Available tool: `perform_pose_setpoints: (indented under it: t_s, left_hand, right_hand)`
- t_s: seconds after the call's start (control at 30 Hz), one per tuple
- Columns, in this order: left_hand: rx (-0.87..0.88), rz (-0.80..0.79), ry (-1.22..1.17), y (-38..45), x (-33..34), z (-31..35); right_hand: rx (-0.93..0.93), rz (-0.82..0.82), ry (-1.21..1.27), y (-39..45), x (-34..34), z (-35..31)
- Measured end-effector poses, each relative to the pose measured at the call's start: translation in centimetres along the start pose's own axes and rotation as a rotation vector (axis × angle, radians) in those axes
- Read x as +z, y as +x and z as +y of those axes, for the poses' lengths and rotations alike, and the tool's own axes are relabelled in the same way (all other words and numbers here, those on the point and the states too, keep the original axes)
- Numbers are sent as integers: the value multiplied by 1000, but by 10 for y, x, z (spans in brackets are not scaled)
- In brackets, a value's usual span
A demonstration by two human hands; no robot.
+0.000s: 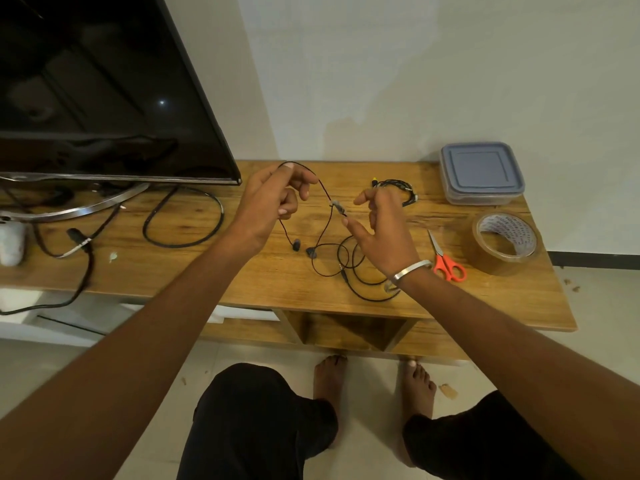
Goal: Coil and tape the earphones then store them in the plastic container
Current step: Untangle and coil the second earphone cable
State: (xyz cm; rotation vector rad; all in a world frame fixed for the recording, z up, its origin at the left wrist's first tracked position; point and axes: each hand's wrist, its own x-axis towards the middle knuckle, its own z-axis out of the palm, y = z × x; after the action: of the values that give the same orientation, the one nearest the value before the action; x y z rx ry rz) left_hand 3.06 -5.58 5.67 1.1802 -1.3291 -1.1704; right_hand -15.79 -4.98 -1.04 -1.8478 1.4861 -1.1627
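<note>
Black earphones [325, 237] trail loosely over the wooden table [277, 282], their two earbuds lying near the middle. My left hand [273, 202] is raised above the table and pinches the wire, which loops over its fingers. My right hand [381, 230] hovers beside the wire's small inline piece [337, 206], thumb and fingers spread near it; whether they touch it I cannot tell. A plastic container [481, 174] with a blue-grey lid on stands at the back right. Brown tape [505, 242] and orange-handled scissors [446, 261] lie to the right.
A second coiled black cable [398, 190] lies behind my right hand. A television [104, 91] on a metal stand fills the left, with thick black cables [183, 220] looped under it. The table's front edge is near my knees.
</note>
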Motion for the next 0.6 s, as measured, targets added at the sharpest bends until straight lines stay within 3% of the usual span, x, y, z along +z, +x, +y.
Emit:
perform_pose_setpoints:
  t_s: [0.17, 0.33, 0.5, 0.6]
  left_hand:
    - [17, -28, 12, -4, 0, -3]
    - [-71, 120, 114, -4, -8, -9]
    - [-226, 136, 453, -10, -4, -18]
    - [-196, 60, 703, -12, 2, -22]
  right_hand:
    - [11, -123, 43, 6, 7, -12]
    - [89, -213, 202, 3, 2, -13]
    - [154, -210, 364, 1, -9, -12]
    - [170, -202, 409, 3, -14, -14]
